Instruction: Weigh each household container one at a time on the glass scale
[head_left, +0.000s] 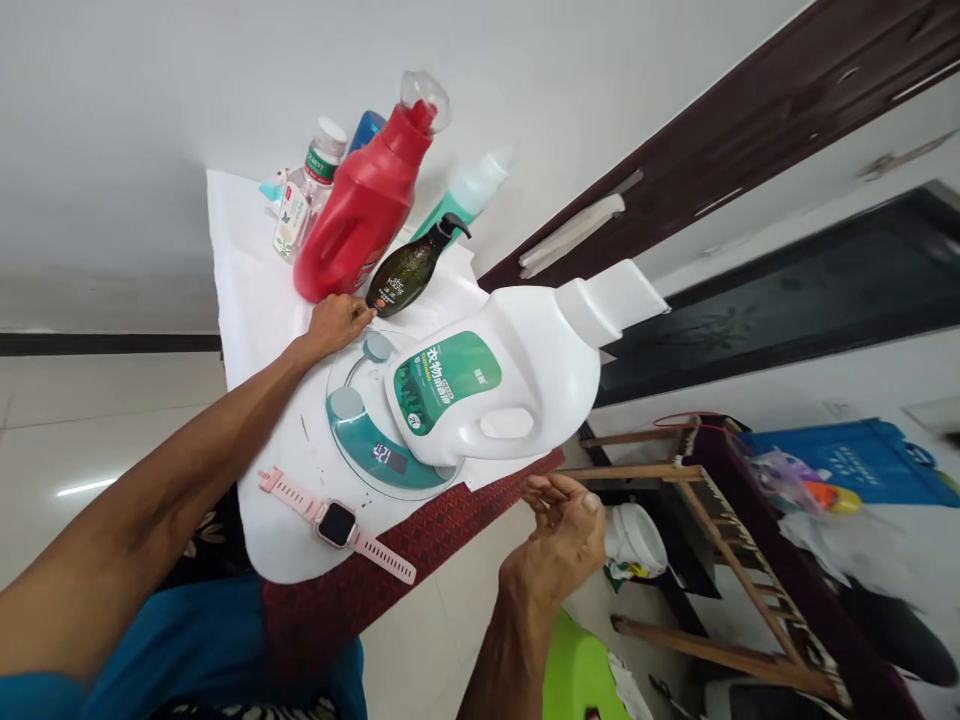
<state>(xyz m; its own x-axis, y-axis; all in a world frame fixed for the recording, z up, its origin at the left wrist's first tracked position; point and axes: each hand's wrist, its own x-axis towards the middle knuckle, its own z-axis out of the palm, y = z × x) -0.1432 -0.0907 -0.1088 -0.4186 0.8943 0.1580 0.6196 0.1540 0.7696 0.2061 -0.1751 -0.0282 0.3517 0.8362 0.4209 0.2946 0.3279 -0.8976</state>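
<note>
A large white detergent jug (540, 370) with a green label stands on a round glass scale (360, 450) with lit digits. My left hand (341, 325) rests on the white cloth, its fingertips at the base of a dark green pump bottle (405, 272); whether they press on it I cannot tell. Behind that hand is a red detergent jug (360, 205) with a clear cap. My right hand (559, 535) hangs in the air beside the white jug, apart from it, fingers loosely curled and holding nothing. A pink-strapped smartwatch (336, 523) lies at the near edge.
A clear bottle with a white lid (304, 200), a blue-topped container (367, 130) and a green bottle (465, 195) stand by the wall. On the right are a wooden frame (727, 540), a white bucket (637, 540) and a lime-green object (577, 670).
</note>
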